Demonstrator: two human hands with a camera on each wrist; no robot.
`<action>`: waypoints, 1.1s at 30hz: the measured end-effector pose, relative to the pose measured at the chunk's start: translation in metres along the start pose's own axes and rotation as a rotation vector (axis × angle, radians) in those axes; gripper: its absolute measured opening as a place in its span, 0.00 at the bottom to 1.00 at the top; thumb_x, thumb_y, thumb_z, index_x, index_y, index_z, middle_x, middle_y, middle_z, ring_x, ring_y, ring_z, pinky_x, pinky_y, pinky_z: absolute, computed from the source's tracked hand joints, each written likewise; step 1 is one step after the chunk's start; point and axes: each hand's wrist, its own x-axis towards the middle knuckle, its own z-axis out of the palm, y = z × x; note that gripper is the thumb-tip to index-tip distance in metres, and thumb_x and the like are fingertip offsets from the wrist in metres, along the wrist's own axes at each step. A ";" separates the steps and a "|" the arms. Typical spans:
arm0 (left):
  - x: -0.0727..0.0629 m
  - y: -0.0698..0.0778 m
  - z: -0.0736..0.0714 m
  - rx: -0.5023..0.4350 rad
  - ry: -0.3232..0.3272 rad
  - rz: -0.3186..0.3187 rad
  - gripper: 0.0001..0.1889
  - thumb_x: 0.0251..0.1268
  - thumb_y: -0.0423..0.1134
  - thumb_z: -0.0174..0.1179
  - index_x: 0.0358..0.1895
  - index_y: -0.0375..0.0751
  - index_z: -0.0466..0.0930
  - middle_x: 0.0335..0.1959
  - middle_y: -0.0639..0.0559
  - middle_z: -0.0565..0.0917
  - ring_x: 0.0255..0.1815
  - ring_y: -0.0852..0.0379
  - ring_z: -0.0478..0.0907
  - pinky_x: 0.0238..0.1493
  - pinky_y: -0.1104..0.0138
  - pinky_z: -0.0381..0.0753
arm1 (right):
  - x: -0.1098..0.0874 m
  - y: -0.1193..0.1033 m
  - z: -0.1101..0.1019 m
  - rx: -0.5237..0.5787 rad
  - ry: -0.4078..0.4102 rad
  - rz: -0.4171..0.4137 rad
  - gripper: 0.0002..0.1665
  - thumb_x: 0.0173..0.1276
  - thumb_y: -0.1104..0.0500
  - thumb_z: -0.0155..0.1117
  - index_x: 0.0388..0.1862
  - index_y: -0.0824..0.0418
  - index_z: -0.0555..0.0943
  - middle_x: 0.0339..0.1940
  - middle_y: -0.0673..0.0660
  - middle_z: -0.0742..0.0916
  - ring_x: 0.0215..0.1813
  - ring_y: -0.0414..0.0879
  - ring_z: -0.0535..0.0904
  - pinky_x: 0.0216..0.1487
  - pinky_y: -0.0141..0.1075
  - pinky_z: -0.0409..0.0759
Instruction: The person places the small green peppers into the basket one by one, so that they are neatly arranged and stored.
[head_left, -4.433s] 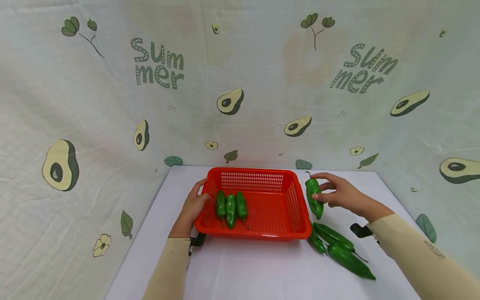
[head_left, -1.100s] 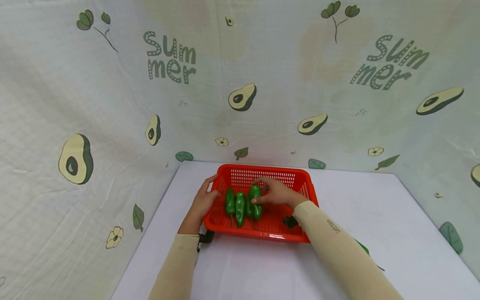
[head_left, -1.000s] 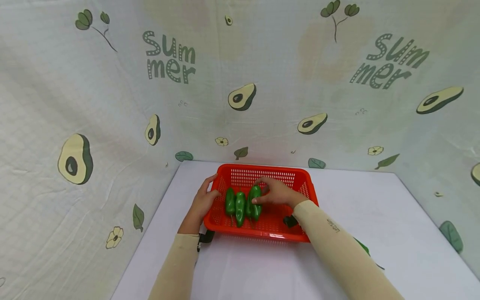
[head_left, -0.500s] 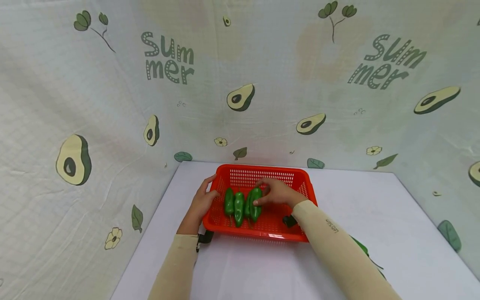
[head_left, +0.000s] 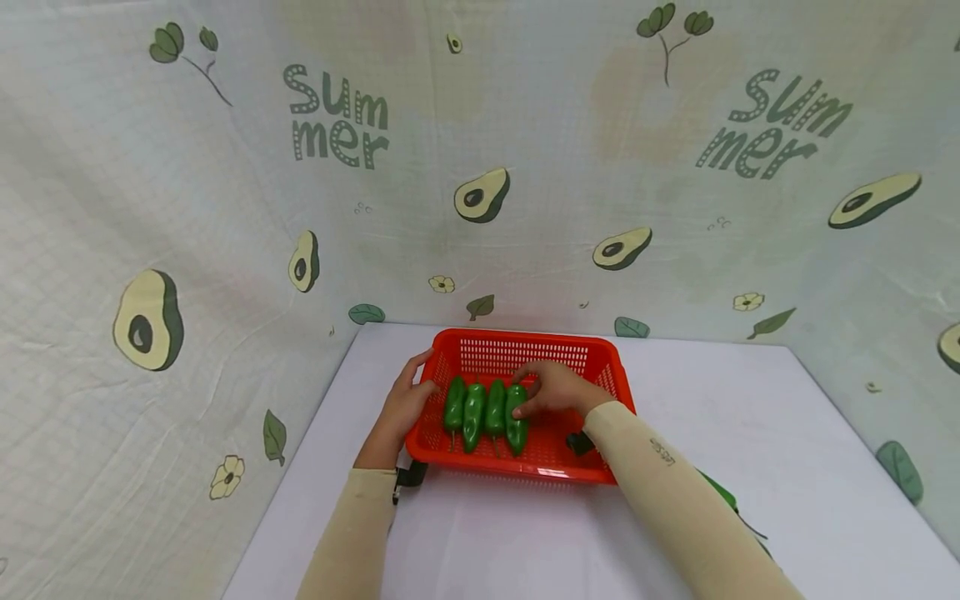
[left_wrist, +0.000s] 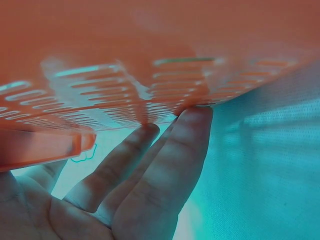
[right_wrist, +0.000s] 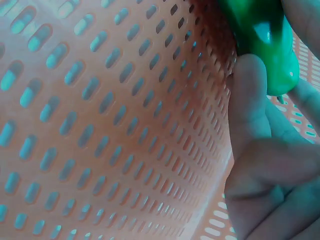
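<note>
A red plastic basket [head_left: 547,473] with slotted walls sits on the table in the head view. My left hand [head_left: 405,410] holds its left side, thumb over the rim; in the left wrist view the fingers [left_wrist: 165,175] lie against the outer wall. Inside, three green peppers stand side by side: a left one [head_left: 453,406], a middle one [head_left: 474,417] and a right one [head_left: 495,408]. My right hand [head_left: 557,389] pinches a fourth-in-line green pepper [head_left: 516,433] beside them, its tip toward me. The right wrist view shows thumb and fingers about that pepper [right_wrist: 275,65].
More green peppers [head_left: 720,490] lie on the table right of the basket, mostly hidden by my right sleeve [head_left: 675,500]. The basket's right part shows bare floor. A printed cloth [head_left: 540,125] hangs behind and along both sides of the white table [head_left: 480,542].
My right hand has carried the pepper from right of the basket into it and lowered it beside the others. The row has shifted slightly left. My left hand stays on the basket.
</note>
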 end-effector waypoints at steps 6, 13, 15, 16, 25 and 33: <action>0.000 0.000 0.001 0.004 0.004 0.000 0.35 0.69 0.39 0.56 0.77 0.73 0.68 0.71 0.44 0.75 0.56 0.43 0.83 0.50 0.51 0.89 | -0.001 0.001 0.000 0.024 0.002 0.007 0.33 0.54 0.50 0.87 0.59 0.51 0.85 0.41 0.53 0.90 0.42 0.47 0.87 0.48 0.44 0.89; 0.001 0.000 0.001 0.007 -0.006 -0.002 0.35 0.70 0.39 0.56 0.78 0.73 0.67 0.73 0.45 0.73 0.59 0.41 0.81 0.51 0.49 0.88 | 0.000 0.003 -0.001 0.015 0.005 0.001 0.33 0.54 0.50 0.87 0.59 0.51 0.85 0.41 0.52 0.90 0.42 0.46 0.87 0.50 0.45 0.88; 0.002 0.000 0.001 0.007 -0.007 -0.003 0.35 0.70 0.39 0.56 0.78 0.73 0.67 0.73 0.45 0.73 0.59 0.41 0.81 0.52 0.49 0.88 | 0.000 0.004 -0.001 0.013 0.009 0.004 0.33 0.54 0.50 0.88 0.59 0.51 0.86 0.42 0.52 0.90 0.42 0.46 0.87 0.50 0.45 0.88; 0.002 0.000 0.001 0.007 -0.007 -0.003 0.35 0.70 0.39 0.56 0.78 0.73 0.67 0.73 0.45 0.73 0.59 0.41 0.82 0.52 0.49 0.88 | 0.000 0.003 -0.001 0.014 0.010 0.006 0.33 0.54 0.51 0.88 0.59 0.52 0.86 0.42 0.52 0.90 0.43 0.46 0.87 0.50 0.45 0.88; 0.002 -0.001 0.001 -0.009 -0.008 0.020 0.36 0.69 0.38 0.55 0.79 0.71 0.66 0.71 0.43 0.75 0.55 0.44 0.83 0.50 0.52 0.89 | -0.001 0.001 -0.001 0.002 0.009 -0.002 0.33 0.54 0.52 0.88 0.59 0.53 0.86 0.43 0.54 0.90 0.42 0.46 0.87 0.50 0.45 0.88; 0.000 0.000 0.002 -0.004 -0.005 -0.003 0.35 0.69 0.39 0.55 0.78 0.75 0.66 0.69 0.46 0.76 0.56 0.44 0.83 0.51 0.52 0.89 | -0.005 0.000 -0.001 0.002 -0.008 0.010 0.32 0.55 0.52 0.87 0.60 0.51 0.87 0.42 0.53 0.90 0.43 0.46 0.87 0.51 0.46 0.88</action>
